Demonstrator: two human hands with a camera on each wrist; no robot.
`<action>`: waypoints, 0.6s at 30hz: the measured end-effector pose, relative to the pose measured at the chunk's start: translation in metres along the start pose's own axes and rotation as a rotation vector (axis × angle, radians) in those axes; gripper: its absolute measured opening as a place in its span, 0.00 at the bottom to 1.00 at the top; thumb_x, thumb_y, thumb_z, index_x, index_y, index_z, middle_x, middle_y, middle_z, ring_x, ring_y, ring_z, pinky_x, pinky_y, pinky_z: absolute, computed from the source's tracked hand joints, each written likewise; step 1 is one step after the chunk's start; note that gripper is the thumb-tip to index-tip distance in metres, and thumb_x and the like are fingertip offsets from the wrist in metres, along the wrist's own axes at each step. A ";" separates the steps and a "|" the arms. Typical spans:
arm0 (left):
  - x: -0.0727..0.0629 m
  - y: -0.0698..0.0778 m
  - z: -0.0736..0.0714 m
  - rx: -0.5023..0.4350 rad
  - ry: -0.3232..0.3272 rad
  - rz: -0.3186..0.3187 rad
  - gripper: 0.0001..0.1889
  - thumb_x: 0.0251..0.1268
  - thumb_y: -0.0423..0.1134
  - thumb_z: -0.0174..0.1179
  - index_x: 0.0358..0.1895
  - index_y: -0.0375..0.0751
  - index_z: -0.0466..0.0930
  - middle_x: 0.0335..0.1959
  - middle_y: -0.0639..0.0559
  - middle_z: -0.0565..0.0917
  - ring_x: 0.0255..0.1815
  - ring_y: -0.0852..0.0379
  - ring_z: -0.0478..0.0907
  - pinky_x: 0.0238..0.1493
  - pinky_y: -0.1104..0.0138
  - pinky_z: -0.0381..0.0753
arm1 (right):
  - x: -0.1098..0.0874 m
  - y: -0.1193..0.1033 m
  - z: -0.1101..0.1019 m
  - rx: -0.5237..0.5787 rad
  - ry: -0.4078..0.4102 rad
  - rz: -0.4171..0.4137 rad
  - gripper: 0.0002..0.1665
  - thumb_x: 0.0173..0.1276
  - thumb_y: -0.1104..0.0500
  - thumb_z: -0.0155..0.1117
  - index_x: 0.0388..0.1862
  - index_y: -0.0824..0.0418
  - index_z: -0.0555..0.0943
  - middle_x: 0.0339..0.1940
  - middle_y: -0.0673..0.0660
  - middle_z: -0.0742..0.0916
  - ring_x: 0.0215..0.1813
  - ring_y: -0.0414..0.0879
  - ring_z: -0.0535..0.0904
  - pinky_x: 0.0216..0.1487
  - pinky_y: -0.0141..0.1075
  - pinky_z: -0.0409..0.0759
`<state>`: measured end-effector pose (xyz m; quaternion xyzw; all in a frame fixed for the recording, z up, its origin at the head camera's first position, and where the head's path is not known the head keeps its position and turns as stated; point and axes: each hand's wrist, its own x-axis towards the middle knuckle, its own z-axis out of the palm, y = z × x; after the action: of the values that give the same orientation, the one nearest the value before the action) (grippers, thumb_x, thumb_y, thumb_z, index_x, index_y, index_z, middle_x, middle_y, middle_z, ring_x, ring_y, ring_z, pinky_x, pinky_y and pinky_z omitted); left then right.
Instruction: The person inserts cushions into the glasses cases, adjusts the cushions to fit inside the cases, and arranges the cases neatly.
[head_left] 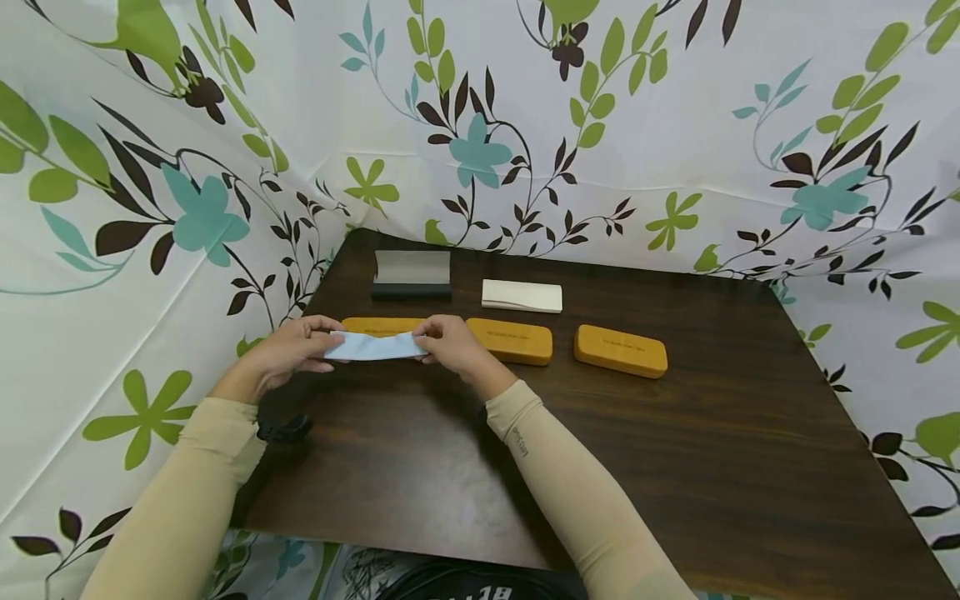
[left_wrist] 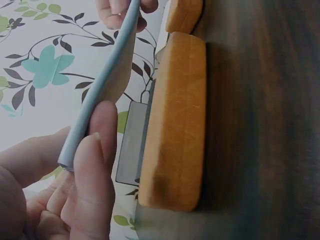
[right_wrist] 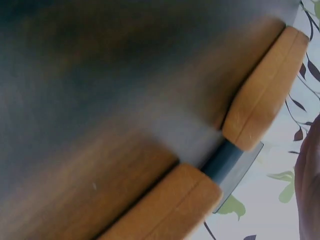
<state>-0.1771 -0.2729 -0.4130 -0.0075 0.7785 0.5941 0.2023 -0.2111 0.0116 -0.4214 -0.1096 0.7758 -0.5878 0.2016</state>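
Observation:
A light blue folded cloth (head_left: 375, 346) is stretched level between both hands, sagging a little at its upper middle edge. My left hand (head_left: 291, 354) pinches its left end between thumb and fingers. At the other end, my right hand (head_left: 453, 346) pinches the cloth the same way. Seen edge-on in the left wrist view, the folded cloth (left_wrist: 100, 87) looks like a thin layered strip. Behind it lies a yellow-orange hard case (head_left: 382, 325), partly covered by the cloth and hands. A second yellow-orange case (head_left: 513, 342) lies just right of the right hand.
A third yellow-orange case (head_left: 621, 351) lies farther right on the dark wooden table (head_left: 675, 467). Behind the row are a grey open box with a dark front (head_left: 412, 273) and a folded cream cloth (head_left: 522, 296). Leaf-patterned fabric (head_left: 637, 108) hangs around the table's back and sides.

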 end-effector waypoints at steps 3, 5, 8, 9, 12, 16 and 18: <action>0.007 0.008 0.001 -0.022 0.000 0.016 0.27 0.79 0.42 0.55 0.71 0.28 0.62 0.55 0.38 0.75 0.42 0.57 0.84 0.42 0.65 0.87 | 0.002 -0.006 -0.007 -0.012 0.031 -0.004 0.09 0.75 0.65 0.62 0.48 0.69 0.84 0.46 0.61 0.84 0.39 0.52 0.86 0.50 0.49 0.86; 0.012 0.013 0.001 -0.034 0.006 0.023 0.28 0.80 0.43 0.54 0.72 0.29 0.62 0.57 0.38 0.72 0.42 0.58 0.84 0.43 0.65 0.87 | 0.003 -0.010 -0.011 -0.020 0.047 -0.007 0.10 0.75 0.65 0.63 0.50 0.68 0.85 0.47 0.61 0.84 0.41 0.53 0.86 0.52 0.50 0.85; 0.017 0.020 0.002 -0.056 0.000 0.033 0.27 0.82 0.44 0.51 0.72 0.28 0.62 0.54 0.42 0.75 0.43 0.57 0.84 0.46 0.63 0.87 | 0.003 -0.015 -0.019 -0.037 0.057 -0.006 0.11 0.76 0.64 0.62 0.52 0.67 0.84 0.49 0.62 0.84 0.47 0.57 0.86 0.56 0.51 0.83; 0.019 0.022 0.002 -0.062 -0.003 0.034 0.27 0.82 0.44 0.50 0.72 0.28 0.62 0.53 0.44 0.76 0.43 0.57 0.84 0.47 0.62 0.86 | 0.003 -0.017 -0.021 -0.040 0.059 -0.005 0.12 0.77 0.63 0.61 0.53 0.67 0.84 0.50 0.62 0.83 0.49 0.58 0.85 0.56 0.51 0.83; 0.025 0.027 0.001 -0.097 -0.018 0.034 0.25 0.83 0.44 0.49 0.71 0.28 0.63 0.48 0.49 0.79 0.43 0.56 0.85 0.49 0.61 0.86 | 0.005 -0.022 -0.029 -0.038 0.052 -0.005 0.13 0.78 0.63 0.59 0.55 0.68 0.83 0.53 0.62 0.82 0.53 0.63 0.84 0.58 0.52 0.81; 0.033 0.032 0.001 -0.150 -0.045 0.037 0.27 0.83 0.45 0.48 0.72 0.29 0.61 0.50 0.49 0.80 0.45 0.56 0.84 0.50 0.61 0.86 | 0.009 -0.027 -0.040 -0.009 0.047 0.006 0.15 0.79 0.63 0.57 0.57 0.69 0.82 0.55 0.63 0.81 0.55 0.63 0.82 0.60 0.51 0.80; 0.038 0.034 0.000 -0.179 -0.059 0.046 0.27 0.83 0.44 0.48 0.73 0.30 0.59 0.52 0.48 0.78 0.46 0.56 0.84 0.51 0.62 0.85 | 0.012 -0.028 -0.045 0.011 0.048 0.016 0.15 0.79 0.62 0.57 0.58 0.69 0.82 0.56 0.63 0.81 0.54 0.61 0.83 0.60 0.49 0.81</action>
<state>-0.2206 -0.2542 -0.3944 0.0102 0.7160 0.6657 0.2100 -0.2436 0.0375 -0.3862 -0.0883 0.7780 -0.5929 0.1880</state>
